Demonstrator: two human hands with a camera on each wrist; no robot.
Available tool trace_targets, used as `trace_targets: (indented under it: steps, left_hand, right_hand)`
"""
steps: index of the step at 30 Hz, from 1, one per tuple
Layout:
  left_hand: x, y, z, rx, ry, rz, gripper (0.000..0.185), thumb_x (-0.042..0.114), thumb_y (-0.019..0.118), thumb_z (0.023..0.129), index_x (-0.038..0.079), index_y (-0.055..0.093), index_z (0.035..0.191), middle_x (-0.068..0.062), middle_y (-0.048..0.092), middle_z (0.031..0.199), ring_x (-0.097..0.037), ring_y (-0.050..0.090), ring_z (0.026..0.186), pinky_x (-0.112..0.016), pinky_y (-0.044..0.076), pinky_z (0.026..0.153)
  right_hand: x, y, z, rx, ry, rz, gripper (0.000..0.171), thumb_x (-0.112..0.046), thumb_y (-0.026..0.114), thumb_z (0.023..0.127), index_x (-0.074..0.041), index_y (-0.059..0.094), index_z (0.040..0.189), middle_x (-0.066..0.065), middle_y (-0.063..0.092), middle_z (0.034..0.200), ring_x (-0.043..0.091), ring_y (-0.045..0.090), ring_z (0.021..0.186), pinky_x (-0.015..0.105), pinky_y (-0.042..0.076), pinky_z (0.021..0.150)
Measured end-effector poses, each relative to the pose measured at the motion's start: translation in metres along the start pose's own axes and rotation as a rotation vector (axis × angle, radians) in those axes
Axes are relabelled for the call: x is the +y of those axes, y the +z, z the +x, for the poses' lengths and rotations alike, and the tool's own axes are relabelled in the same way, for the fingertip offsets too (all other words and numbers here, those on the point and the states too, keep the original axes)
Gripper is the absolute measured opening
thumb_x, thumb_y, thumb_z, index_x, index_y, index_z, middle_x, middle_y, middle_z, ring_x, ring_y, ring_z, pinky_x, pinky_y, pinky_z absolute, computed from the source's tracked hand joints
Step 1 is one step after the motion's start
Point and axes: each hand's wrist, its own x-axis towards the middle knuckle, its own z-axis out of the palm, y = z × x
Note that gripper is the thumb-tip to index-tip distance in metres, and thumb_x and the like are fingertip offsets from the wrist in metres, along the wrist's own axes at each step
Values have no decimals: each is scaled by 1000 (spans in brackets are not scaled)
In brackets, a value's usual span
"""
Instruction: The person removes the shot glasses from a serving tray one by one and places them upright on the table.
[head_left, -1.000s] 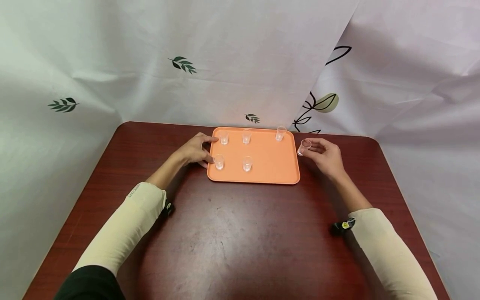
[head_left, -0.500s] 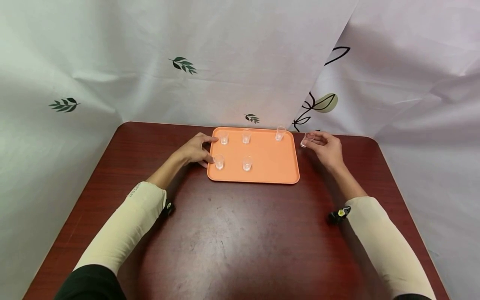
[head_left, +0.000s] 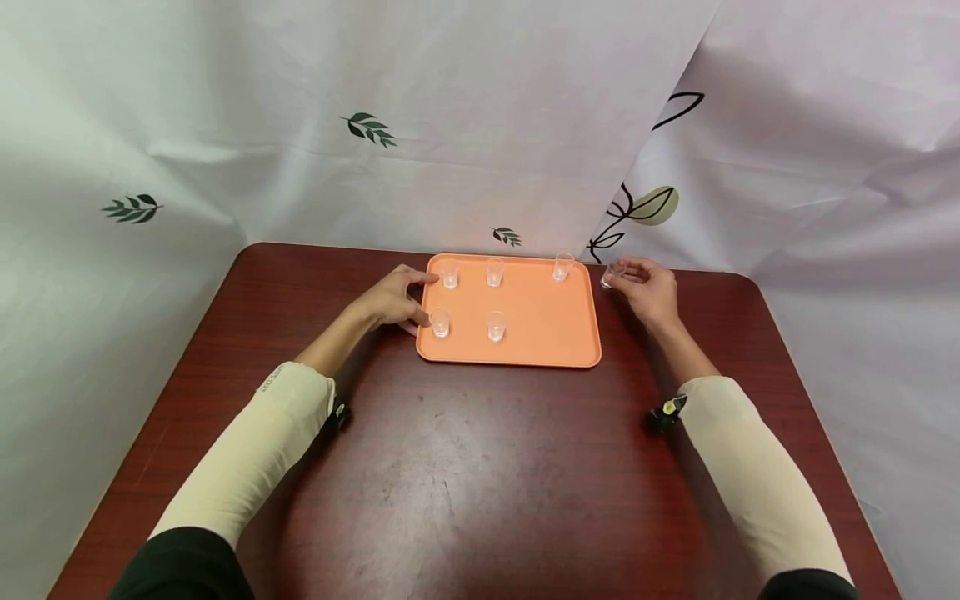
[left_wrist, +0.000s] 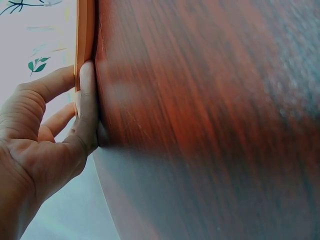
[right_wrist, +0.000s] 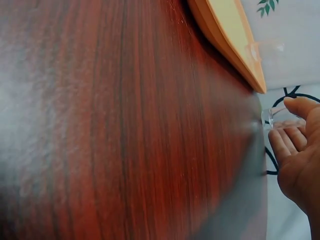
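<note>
Head cam: right hand [head_left: 649, 292] now further back, pinching a cup [head_left: 607, 282] still off the tray [head_left: 546, 323] the left hand [head_left: 390, 299] grips

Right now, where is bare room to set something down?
Free: the near right of the tray, in front of the far right cup; the table between the sleeves. Crowded: the tray's left half, holding four cups, with the left hand at its edge; beside the tray's far right corner, where the right hand holds a sixth cup.
</note>
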Motion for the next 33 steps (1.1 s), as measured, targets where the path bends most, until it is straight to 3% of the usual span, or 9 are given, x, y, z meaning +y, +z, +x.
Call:
trace_targets:
  steps: [4,10,17,20,26,33]
  left_hand:
    - [0,0,1,2,-1,6,95,-16,83,89,5,45,173,-22,26,167,-26,69,85,-35,75,69]
    - [-1,0,2,6,-1,13,95,-16,83,88,7,46,173,-22,27,166,-28,69,87,-36,75,69]
    - [-1,-1,3,11,1,39,96,-16,84,87,8,47,173,-24,29,163,-26,70,82,-34,75,67]
    - [-1,-1,4,15,6,34,96,-17,83,86,7,47,172,-25,29,162,-26,70,82,-34,74,66]
    - [-2,-1,4,24,10,31,97,-18,84,84,6,49,171,-25,31,160,-26,69,82,-33,74,66]
    - [-3,0,4,18,9,38,96,-16,84,86,6,47,172,-25,29,164,-25,69,81,-34,74,65]
  right_hand:
    - [3,2,3,10,21,30,47,-10,87,99,8,72,140,-5,79,114,-11,72,93,3,61,82]
    - [8,2,7,33,24,49,48,-7,86,98,8,72,142,-6,79,111,-10,71,94,3,60,81]
    - [9,3,9,55,26,47,50,-10,87,97,7,73,142,-18,72,100,-9,69,95,3,59,81]
    - [10,4,10,59,21,43,50,-10,87,97,5,73,143,-11,75,105,-9,69,95,3,59,83]
    - [8,3,7,52,40,-2,54,-15,88,99,0,72,148,23,76,138,-6,69,101,3,58,86]
    - [11,-1,-2,52,42,6,59,-12,88,97,1,68,151,29,72,146,-9,70,99,2,59,88]
